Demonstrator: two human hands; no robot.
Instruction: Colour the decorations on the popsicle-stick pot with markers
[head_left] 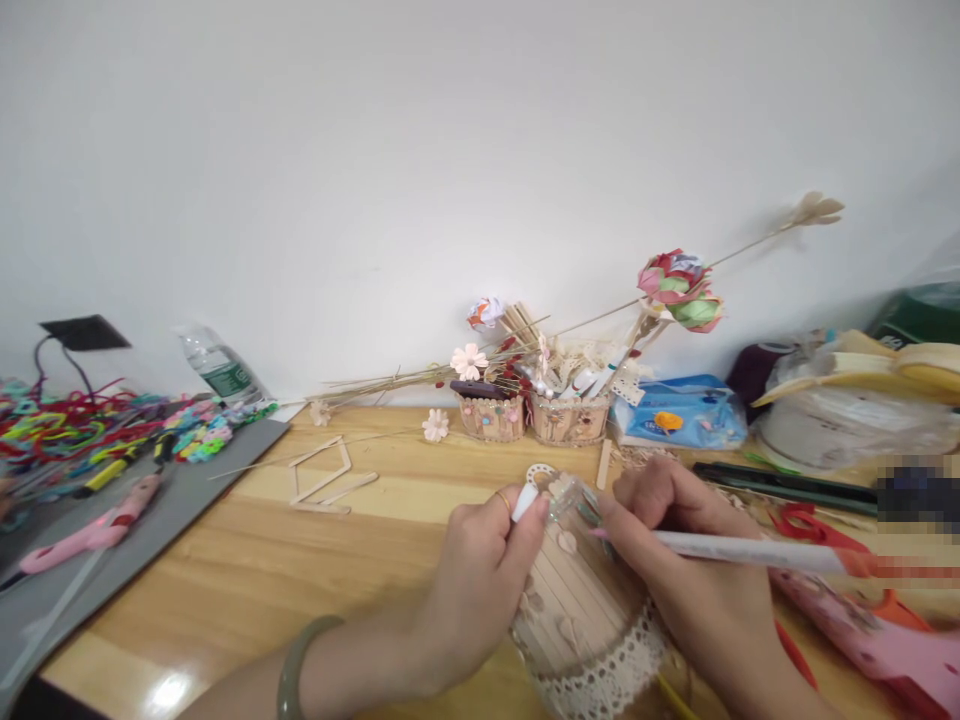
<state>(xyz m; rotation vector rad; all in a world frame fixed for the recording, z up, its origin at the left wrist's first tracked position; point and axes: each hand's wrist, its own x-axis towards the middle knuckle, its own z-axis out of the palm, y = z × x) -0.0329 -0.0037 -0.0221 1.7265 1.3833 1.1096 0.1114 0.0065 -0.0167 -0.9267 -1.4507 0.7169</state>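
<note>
A craft piece of flat wooden sticks point(577, 585) is tilted between my hands, with white crocheted lace point(596, 680) along its lower edge. Small beads, a pale wooden flower and glittery trim decorate its surface. My left hand point(480, 560) is closed at the craft's upper left, pinching a short white cap point(525, 501) between thumb and finger. On the other side, my right hand point(690, 560) grips a white marker point(750, 548) with a pink tip and an orange end. Its fingertips are near the glittery trim; whether they also press on the craft cannot be made out.
Two decorated stick baskets point(570, 420) with flowers stand by the wall. Loose craft sticks point(322, 485) lie left. A grey mat point(187, 490) bears coloured pipe cleaners and a pink glue gun point(97, 535). At right are a blue packet point(679, 410), ribbon rolls and a pink tool point(885, 640).
</note>
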